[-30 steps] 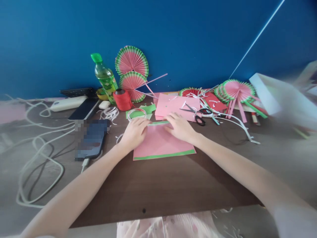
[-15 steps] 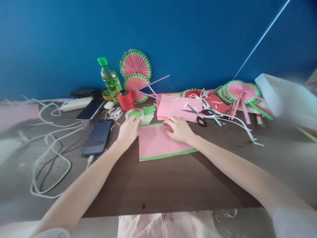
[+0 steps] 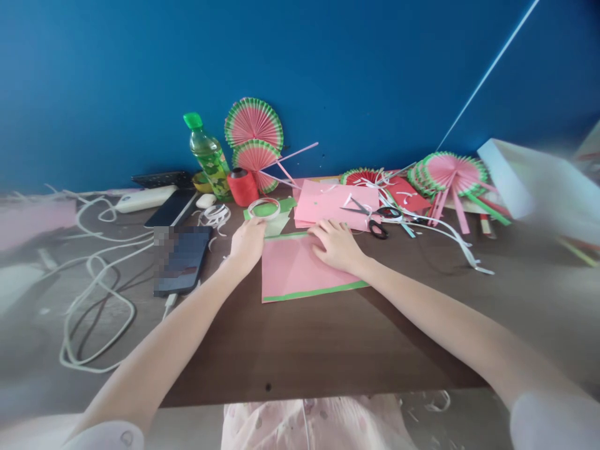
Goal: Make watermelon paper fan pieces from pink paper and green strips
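A pink sheet with green strips along its edges [image 3: 300, 272] lies flat on the brown table [image 3: 328, 344]. My left hand [image 3: 246, 244] sits at the sheet's upper left corner with its fingers curled onto the edge, just below a clear tape ring [image 3: 264, 208]. My right hand [image 3: 335, 245] lies on the sheet's upper edge, fingers stretched out and pressing down on the paper.
A phone [image 3: 180, 259] and white cables [image 3: 94, 294] lie left. Behind are a green bottle [image 3: 209, 156], a red spool [image 3: 242, 186], watermelon paper fans [image 3: 254, 125], more pink sheets [image 3: 328, 203], scissors [image 3: 375, 222], further fans [image 3: 450, 172] and paper strips. A white box [image 3: 539, 187] stands right.
My left hand slid from the middle of the sheet's top edge to its left corner. The right hand stayed on the top edge. The view shifted slightly.
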Available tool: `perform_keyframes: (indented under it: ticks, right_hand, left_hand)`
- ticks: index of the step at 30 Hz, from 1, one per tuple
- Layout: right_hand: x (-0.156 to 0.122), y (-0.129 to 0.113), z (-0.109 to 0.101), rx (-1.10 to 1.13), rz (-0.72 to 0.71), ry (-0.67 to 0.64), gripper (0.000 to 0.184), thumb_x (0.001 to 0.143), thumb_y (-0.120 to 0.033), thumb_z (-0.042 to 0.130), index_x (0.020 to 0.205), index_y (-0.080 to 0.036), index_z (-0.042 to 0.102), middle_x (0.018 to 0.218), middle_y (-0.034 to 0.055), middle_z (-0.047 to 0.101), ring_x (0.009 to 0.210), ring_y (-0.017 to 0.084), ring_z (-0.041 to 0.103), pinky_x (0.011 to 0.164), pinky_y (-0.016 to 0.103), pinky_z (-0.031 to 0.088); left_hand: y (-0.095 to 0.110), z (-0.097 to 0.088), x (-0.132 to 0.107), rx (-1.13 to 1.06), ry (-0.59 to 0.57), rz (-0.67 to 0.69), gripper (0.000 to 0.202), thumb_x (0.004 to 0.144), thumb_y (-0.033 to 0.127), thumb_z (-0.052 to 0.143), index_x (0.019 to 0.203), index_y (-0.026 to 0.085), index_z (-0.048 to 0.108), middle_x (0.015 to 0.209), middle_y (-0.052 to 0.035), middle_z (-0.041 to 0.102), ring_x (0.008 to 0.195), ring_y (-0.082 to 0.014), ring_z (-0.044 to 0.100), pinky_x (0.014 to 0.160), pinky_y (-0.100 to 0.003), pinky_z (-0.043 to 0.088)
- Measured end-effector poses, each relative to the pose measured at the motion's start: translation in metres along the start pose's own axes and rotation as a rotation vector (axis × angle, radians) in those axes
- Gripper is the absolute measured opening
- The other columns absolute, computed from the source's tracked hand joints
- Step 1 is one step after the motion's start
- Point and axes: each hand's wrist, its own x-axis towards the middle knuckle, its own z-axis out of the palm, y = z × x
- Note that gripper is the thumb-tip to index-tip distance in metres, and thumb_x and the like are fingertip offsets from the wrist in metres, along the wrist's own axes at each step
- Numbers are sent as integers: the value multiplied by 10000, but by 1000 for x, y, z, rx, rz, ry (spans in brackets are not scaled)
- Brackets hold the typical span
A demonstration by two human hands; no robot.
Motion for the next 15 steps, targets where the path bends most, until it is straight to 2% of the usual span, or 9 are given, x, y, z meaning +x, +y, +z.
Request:
perform_keyframes:
  ticks: [6, 11, 15]
  right_hand:
    - [0, 1, -1, 1, -3, -6, 309, 844, -306, 422, 1078, -175, 574, 1132, 108, 565, 1030, 265, 459, 826, 393, 317]
    - [-1, 2, 0, -6, -18, 8, 300, 837, -297, 439, 1069, -171, 581, 1111, 103, 572, 1027, 264, 461, 819, 383, 323]
    - [1, 3, 2, -32, -38, 38, 271, 826, -261, 465, 1041, -163, 596, 1089, 104, 584, 1001, 262, 479, 810, 386, 330]
  left_hand:
    - [18, -5, 19, 23, -19, -125, 301, 843, 275, 459, 1029, 76, 585, 1098, -171, 588, 1052, -296, 533, 861, -372, 457]
    - [26, -14, 28, 19, -82, -279, 438, 812, 365, 535, 1079, 18, 543, 1109, -248, 553, 1070, -364, 504, 848, -437, 446]
    - [26, -19, 33, -43, -151, -418, 569, 791, 404, 579, 1191, 19, 457, 1193, -286, 478, 1127, -385, 461, 856, -440, 435]
